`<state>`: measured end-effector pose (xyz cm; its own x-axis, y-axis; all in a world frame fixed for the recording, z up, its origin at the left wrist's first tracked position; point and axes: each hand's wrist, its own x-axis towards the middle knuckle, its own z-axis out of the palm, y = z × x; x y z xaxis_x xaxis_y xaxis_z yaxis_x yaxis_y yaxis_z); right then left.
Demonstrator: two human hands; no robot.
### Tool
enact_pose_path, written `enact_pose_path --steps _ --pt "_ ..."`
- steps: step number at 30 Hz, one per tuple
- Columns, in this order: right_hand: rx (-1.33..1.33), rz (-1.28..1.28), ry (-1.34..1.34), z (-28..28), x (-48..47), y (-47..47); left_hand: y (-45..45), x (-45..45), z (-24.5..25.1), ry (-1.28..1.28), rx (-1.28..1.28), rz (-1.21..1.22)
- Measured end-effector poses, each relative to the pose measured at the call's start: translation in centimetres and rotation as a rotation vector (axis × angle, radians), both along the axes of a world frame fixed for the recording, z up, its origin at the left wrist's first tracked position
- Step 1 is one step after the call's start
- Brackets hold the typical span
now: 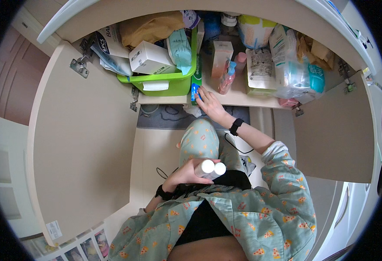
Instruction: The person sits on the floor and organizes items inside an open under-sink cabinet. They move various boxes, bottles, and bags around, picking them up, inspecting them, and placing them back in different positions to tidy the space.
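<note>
Two small bottles with white caps are side by side in my left hand (186, 173), held in front of my waist; the caps (207, 167) face up at the camera. My right hand (212, 106) reaches to the front edge of a cabinet shelf (240, 99). Its fingertips rest on a small blue box (195, 89), which lies on the end of a long green box (197, 70). Just left of these stands a green plastic basket (174, 85) packed with a white carton (151, 58), a teal pouch (179, 47) and other packs.
Right of my hand stand a pink bottle with a blue cap (227, 78), a tall pink-and-white carton (222, 58) and clear plastic-wrapped packs (298, 78). The cabinet's left door (83, 146) and right door (334, 130) stand wide on both sides. A grey mat (164, 117) lies beneath.
</note>
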<state>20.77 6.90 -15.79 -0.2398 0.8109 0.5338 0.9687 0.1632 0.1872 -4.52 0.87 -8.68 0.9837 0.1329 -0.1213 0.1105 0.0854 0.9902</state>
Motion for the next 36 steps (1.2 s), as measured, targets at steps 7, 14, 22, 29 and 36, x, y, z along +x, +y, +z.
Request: enact_pose_path --steps 7,14,22,29,36 --pt "-0.097 0.042 0.393 -0.2 -0.6 0.2 -0.5 0.7 -0.6 -0.082 0.029 0.038" --pt "-0.104 -0.013 0.471 -0.6 -1.1 -0.1 -1.0 0.6 -0.9 -0.054 0.062 0.002" --pt "-0.039 -0.213 0.336 -2.0 -2.4 -1.7 -1.5 0.6 -1.5 -0.109 0.081 0.025" --pt "-0.007 -0.190 0.338 -0.9 0.5 0.6 -1.0 0.8 -1.2 -0.083 0.098 -0.009" --pt "-0.096 -0.211 0.280 -0.5 1.4 1.9 -1.1 0.9 -1.3 -0.062 0.064 -0.009"
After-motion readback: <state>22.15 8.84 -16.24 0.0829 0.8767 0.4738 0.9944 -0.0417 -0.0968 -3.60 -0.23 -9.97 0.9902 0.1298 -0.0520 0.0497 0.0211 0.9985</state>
